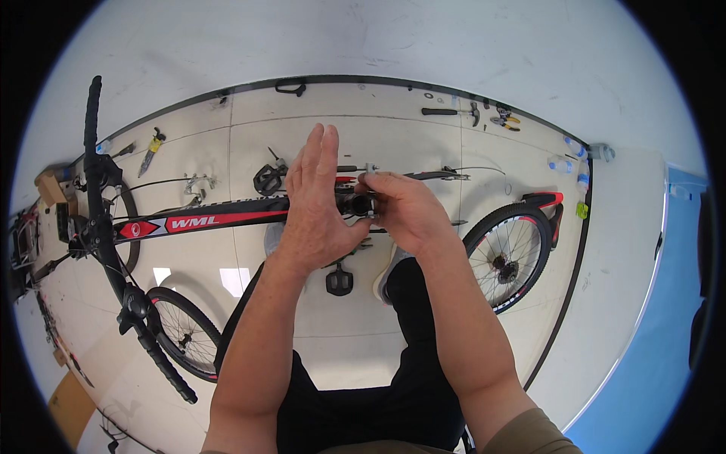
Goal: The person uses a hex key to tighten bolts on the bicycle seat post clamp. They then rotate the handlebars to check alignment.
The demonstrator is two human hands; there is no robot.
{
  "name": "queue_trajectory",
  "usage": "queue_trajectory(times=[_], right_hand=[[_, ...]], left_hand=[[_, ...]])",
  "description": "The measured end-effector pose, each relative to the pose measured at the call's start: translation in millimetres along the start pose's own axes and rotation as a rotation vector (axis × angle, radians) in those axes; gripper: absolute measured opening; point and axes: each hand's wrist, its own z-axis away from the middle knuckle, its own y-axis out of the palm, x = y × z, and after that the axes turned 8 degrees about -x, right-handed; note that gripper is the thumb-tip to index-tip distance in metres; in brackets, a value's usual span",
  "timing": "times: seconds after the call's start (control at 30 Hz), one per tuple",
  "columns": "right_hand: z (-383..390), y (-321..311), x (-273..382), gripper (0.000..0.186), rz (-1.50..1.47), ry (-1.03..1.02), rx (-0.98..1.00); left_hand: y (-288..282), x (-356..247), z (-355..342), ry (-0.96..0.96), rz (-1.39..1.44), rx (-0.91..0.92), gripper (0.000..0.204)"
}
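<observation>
So I'm standing here watching someone hunched over a bike, and both hands are crowding the same spot. The left hand [308, 216] is staying wide open, fingers straight and pointing to the far side, thumb stretching right toward the rim of a black tube end [358, 204]. It isn't gripping anything that I'm seeing, though it's covering part of the frame. The right hand [414, 216] is bending in from the other side, fingers curling and thumb nearly meeting them at the tube's right edge. It's touching there — can't tell if it's actually pinching some small part, since the fingertips are partly hiding.

The big thing spatially: that tube end is sitting right between the two hands, its mouth facing up, with the right fingertips being closest. The red-and-black frame bar [253, 213] is running left from there, long axis going side to side, out to the dark handlebar [94, 185].

Further out, one pedal [339, 279] is hanging on the near side and a wheel [505, 261] is resting off to the right. Over on the far right a hammer [476, 113] and some pliers [505, 119] are lying on the floor — bottles [560, 163] are sitting beyond those.
</observation>
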Motion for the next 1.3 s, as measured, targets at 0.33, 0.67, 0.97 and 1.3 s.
queue_trajectory(times=[0.33,0.67,0.97,1.3], right_hand=[[-5.3,-5.9,-4.5,0.018,0.045,-0.056,-0.008],[2.5,0.7,1.7,0.023,0.02,0.008,0.018],[-6.2,-1.2,-13.5,0.019,-0.076,-0.048,-0.033],[0.7,-0.6,-4.4,0.022,-0.03,-0.024,0.044]], left_hand=[[-1.5,-2.8,-0.7,-0.023,-0.046,0.037,0.122],[-5.8,-7.8,-0.9,-0.056,-0.092,0.083,0.119],[-3.2,-6.4,-0.9,-0.075,-0.037,0.068,0.12],[-2.8,-5.0,0.3,-0.073,-0.006,0.054,0.121]])
